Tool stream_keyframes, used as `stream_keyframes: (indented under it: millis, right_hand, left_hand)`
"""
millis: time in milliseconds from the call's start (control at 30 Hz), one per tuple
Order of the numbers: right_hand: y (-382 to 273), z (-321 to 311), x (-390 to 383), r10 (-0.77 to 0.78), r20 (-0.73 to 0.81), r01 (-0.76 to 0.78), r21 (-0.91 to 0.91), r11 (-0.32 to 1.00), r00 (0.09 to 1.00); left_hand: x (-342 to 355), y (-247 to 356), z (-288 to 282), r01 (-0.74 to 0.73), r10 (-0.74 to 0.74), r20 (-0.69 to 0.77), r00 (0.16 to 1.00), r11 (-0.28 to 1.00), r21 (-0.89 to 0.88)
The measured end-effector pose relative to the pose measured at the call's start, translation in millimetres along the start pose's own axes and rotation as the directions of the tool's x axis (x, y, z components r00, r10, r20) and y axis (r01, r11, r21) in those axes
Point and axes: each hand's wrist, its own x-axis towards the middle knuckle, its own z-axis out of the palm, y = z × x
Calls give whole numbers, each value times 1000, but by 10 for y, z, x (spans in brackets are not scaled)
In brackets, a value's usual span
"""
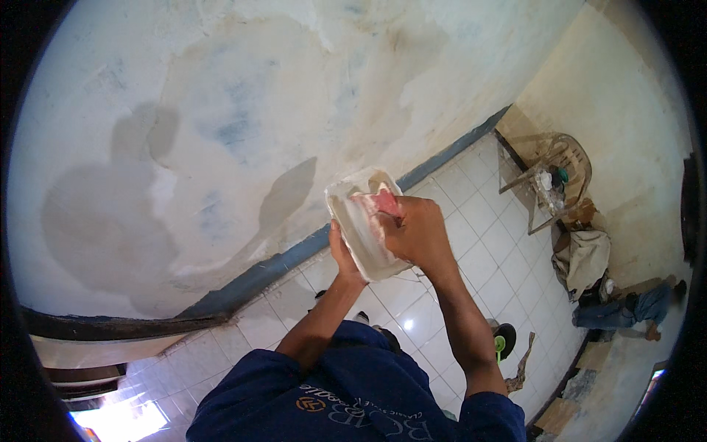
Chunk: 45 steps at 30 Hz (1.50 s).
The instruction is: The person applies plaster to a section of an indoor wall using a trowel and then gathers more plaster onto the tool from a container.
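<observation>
A whitish rectangular tray (359, 239), smeared with pale paste, is held up in front of my chest. My left hand (344, 254) grips its left side and lower corner, with the thumb along the rim. Inside the tray is a red putty spreader (388, 204), partly coated with the same paste. The fingers of my right hand (418, 232) are closed round it from the right and hide part of it. How far its edge presses into the paste cannot be made out.
Ahead rises a patchy white wall (243, 88) with a blue-grey skirting (287, 261) above white floor tiles (479, 210). To the right stand a plastic chair (573, 162) with items on it and a beige cloth bundle (585, 254). A person in jeans (611, 313) is at far right.
</observation>
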Motion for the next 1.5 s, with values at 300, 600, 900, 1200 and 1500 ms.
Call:
stream_keyframes:
  millis: [300,600,900,1200,1500]
  right_hand:
    - [-48,28,-23,-80,7,81,-74,994,997]
    - [373,-317,23,275,76,-283,364,887,958]
    - [404,-271,-96,295,-97,-239,380,894,951]
    - [376,-172,-80,284,-360,-89,472,877,889]
    - [512,-240,48,163,-567,91,393,915,808]
  left_hand:
    - [5,-9,-38,6,-3,-33,999,995,102]
    - [-49,30,88,28,-29,21,999,1000,4]
    - [-32,37,32,-83,88,-24,996,987,141]
    - [29,36,-107,-159,169,-39,985,969,187]
    - [-13,143,-28,-139,155,-117,981,981,132]
